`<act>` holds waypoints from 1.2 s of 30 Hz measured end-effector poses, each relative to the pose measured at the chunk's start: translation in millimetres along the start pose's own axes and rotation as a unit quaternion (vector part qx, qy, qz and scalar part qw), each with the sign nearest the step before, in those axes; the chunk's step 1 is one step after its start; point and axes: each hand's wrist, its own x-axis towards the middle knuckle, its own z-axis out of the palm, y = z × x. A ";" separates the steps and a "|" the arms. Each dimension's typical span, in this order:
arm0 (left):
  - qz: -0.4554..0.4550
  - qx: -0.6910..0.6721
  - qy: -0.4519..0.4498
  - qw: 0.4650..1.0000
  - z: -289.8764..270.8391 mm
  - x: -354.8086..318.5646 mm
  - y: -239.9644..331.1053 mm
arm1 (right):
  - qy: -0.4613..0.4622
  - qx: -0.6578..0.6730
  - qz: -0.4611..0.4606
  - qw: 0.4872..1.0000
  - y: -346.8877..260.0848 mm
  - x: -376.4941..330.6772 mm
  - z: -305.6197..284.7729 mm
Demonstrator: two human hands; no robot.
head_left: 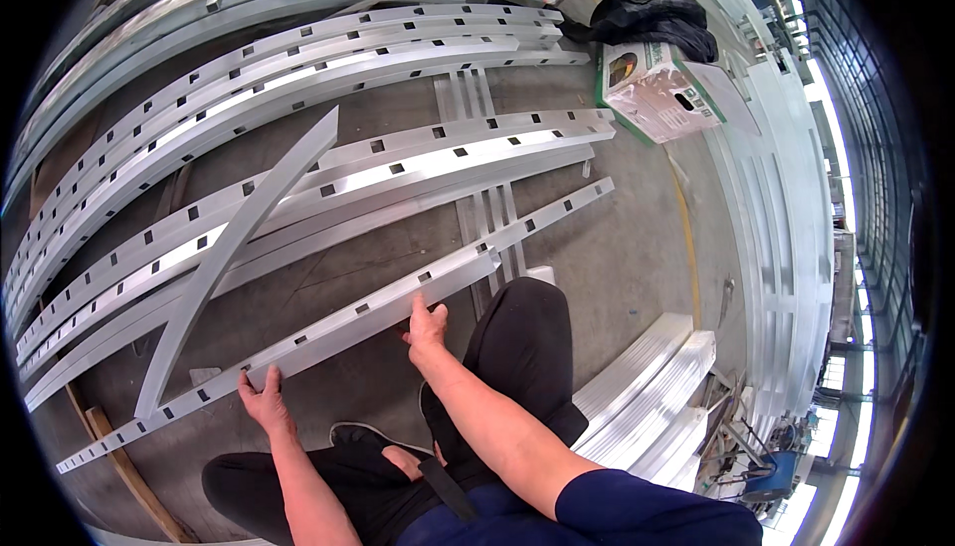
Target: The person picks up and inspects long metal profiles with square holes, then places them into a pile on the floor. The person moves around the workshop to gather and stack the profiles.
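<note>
In front of me lies a long silvery metal bar (pixel 134 427) punched with rectangular holes. A shorter, wider metal profile (pixel 363 320) lies along its near side, and its right end shows at the bar's middle right. My left hand (pixel 266 407) grips the near edge of the profile toward its left end, with thumb and fingers apart around the edge. Farther right, my right hand (pixel 428 329) holds the same near edge, its fingers partly hidden beneath. A plain flat metal strip (pixel 239 248) lies slantwise beyond, its lower end near the bar's left part.
More punched metal bars (pixel 398 168) lie in rows farther off, on flat cross strips (pixel 465 96). A cardboard box (pixel 662 93) with black plastic (pixel 652 19) stands at far right. Stacked profiles (pixel 647 377) lie beside my right knee. A wooden batten (pixel 129 476) is at lower left.
</note>
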 end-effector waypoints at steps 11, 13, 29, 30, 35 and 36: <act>-0.024 0.060 0.024 0.998 5.8 -6.9 19.8 | 0.036 0.003 -0.001 0.999 -8.3 -6.5 -7.6; -0.020 0.088 0.029 0.996 5.2 -8.8 20.4 | 0.057 -0.012 -0.019 0.998 -11.5 -10.2 -6.7; 0.036 0.180 0.028 0.983 -6.2 -10.5 5.6 | 0.063 -0.047 -0.038 0.996 -4.8 -9.1 1.5; 0.023 0.194 0.014 0.981 -0.1 -10.5 6.9 | 0.048 -0.029 -0.018 0.998 -11.2 -12.6 -1.7; 0.034 0.215 -0.005 0.976 -4.9 -10.2 20.7 | 0.008 0.018 -0.015 1.000 -13.4 -26.6 5.2; 0.038 0.206 -0.003 0.978 -8.0 -7.8 20.6 | 0.003 0.015 -0.021 1.000 -12.0 -25.0 5.3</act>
